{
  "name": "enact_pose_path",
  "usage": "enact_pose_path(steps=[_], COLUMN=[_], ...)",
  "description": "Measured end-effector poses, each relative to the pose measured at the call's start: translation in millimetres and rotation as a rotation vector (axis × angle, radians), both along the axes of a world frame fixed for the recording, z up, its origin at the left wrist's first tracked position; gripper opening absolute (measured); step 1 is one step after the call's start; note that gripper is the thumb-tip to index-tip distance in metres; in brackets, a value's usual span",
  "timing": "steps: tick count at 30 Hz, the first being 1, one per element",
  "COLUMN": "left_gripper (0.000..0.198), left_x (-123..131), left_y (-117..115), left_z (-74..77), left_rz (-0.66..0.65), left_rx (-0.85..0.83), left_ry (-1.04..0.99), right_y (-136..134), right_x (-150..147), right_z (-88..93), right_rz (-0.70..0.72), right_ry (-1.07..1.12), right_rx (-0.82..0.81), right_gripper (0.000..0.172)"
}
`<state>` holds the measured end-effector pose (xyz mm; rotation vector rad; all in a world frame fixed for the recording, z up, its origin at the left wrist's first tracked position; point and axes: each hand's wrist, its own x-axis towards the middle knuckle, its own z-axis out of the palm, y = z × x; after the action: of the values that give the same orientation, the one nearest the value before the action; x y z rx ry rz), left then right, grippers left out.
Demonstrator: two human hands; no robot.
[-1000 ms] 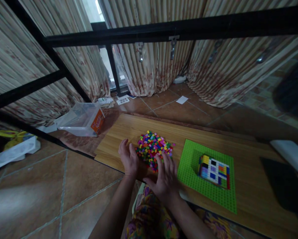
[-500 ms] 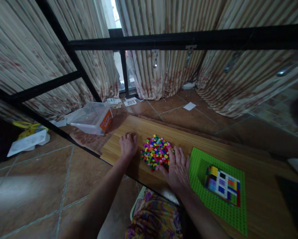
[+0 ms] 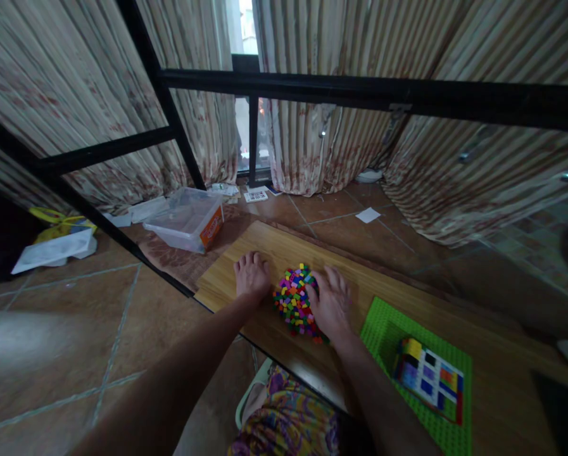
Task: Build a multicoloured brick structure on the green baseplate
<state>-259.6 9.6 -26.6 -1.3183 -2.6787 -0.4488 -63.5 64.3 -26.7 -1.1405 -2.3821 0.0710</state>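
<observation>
A pile of small multicoloured toy bricks (image 3: 294,299) lies on the wooden board (image 3: 259,235), between my two hands. My left hand (image 3: 253,276) rests on the wood just left of the pile, fingers stretched forward and holding nothing. Against the pile's right side is my right hand (image 3: 332,303), its fingers spread and curved, with the thumb over the bricks. Some bricks are hidden beneath it. To the right sits a green baseplate (image 3: 383,316) bearing a block built of bricks (image 3: 430,380) in white, blue, yellow, red and other colours.
A clear plastic bin (image 3: 183,218) with an orange label stands on the floor beyond the board's left end. A black metal frame (image 3: 312,88) crosses in front of striped curtains (image 3: 193,38). White packaging (image 3: 56,252) lies at far left, and a dark flat object (image 3: 556,405) at right.
My right hand has moved over the pile's right side, and the bricks are bunched more narrowly. The left hand stays beside the pile. The whole view has shifted slightly.
</observation>
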Motion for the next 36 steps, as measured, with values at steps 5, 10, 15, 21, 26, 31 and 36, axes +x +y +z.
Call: enact_pose_path(steps=[5,10,15,21,26,31,36], left_gripper=[0.037,0.037,0.037,0.040,0.043,0.046,0.047], left_x=[1,1,1,0,-2,-3,-1], left_y=[0,0,0,0,2,4,5], left_z=[0.4,-0.3,2.3,4.3,2.6,4.6,10.5], left_rz=[0.010,0.005,0.013,0.013,0.025,0.030,0.039], left_rx=[0.001,0.023,0.006,-0.015,-0.024,-0.068,-0.093], left_ry=[-0.015,-0.013,-0.028,-0.019,0.022,0.025,0.027], right_y=[7,10,7,-30,-78,-90,-84], right_x=[-33,-46,-50,-28,6,62,138], right_z=[6.8,5.0,12.3,40.0,43.7,46.9,45.0], right_rz=[0.133,0.137,0.137,0.171,0.142,-0.047,-0.230], right_ry=[-0.065,-0.060,0.035,0.508,1.063,1.310,1.426], right_rx=[-0.077,-0.145,-0.177,-0.468,-0.944,-1.005,-0.895], right_gripper=[0.034,0.025,0.019,0.021,0.024,0.027,0.027])
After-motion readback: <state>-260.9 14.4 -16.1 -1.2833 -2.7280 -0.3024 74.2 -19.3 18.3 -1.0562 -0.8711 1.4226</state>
